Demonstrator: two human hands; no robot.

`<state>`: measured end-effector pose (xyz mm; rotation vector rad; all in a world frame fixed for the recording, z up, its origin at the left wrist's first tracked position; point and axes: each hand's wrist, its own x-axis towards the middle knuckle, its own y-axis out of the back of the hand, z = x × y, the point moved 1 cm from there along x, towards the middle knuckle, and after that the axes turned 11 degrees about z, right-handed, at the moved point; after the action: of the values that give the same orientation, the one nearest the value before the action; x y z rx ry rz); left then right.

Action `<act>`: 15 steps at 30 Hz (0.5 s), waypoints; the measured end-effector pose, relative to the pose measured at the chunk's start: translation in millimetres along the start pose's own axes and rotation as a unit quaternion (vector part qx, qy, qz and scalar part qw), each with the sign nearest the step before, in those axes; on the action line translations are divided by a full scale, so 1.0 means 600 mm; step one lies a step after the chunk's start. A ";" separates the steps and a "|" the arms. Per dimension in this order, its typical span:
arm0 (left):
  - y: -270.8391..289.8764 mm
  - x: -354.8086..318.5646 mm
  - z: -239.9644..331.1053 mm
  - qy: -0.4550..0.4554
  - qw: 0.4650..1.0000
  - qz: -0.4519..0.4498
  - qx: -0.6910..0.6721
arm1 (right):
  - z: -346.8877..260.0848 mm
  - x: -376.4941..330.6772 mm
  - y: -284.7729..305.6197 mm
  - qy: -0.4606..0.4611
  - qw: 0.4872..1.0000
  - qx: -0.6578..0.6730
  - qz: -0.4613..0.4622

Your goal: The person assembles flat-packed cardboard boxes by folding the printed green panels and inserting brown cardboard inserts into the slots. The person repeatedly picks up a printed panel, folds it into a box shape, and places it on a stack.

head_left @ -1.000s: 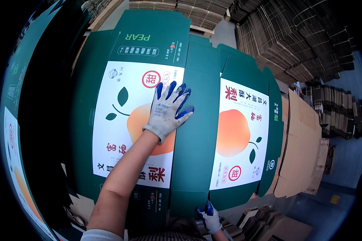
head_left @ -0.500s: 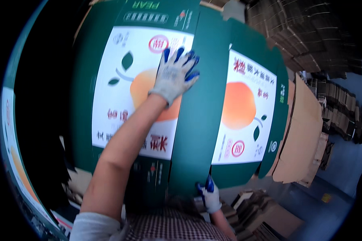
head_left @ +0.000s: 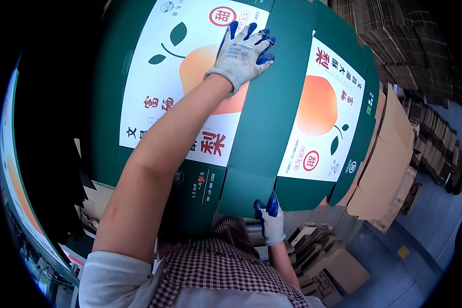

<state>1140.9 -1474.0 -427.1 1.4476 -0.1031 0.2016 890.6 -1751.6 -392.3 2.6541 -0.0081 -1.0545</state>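
Observation:
A flat green cardboard box blank [head_left: 262, 128] with white panels and printed orange pears spreads in front of me. My left hand [head_left: 241, 55], in a pale glove with blue fingertips, lies on it with its fingers spread, over the upper edge of the larger printed pear. At the near edge of the blank is my right hand [head_left: 271, 220], gloved the same way. Its thumb and a finger close on that edge beside a slot; the other fingers are hidden.
Plain brown cardboard [head_left: 387, 164] sticks out beneath the blank on the right. Stacked brown cardboard [head_left: 395, 41] stands at the far right, with more cardboard stacks [head_left: 323, 256] on the floor near me. Another printed panel [head_left: 18, 174] rises at the far left.
The blank and both hands sit higher in the picture, farther from me. My left hand keeps its place on the print, and my right hand stays at the near edge.

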 end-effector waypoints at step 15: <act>-0.019 0.003 0.004 -0.008 0.999 0.021 0.022 | 0.015 0.024 0.004 -0.019 0.997 0.073 -0.006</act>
<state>1145.0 -1477.7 -437.6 1.4918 -0.1438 0.2278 895.0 -1757.8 -407.6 2.7663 -0.0802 -1.1489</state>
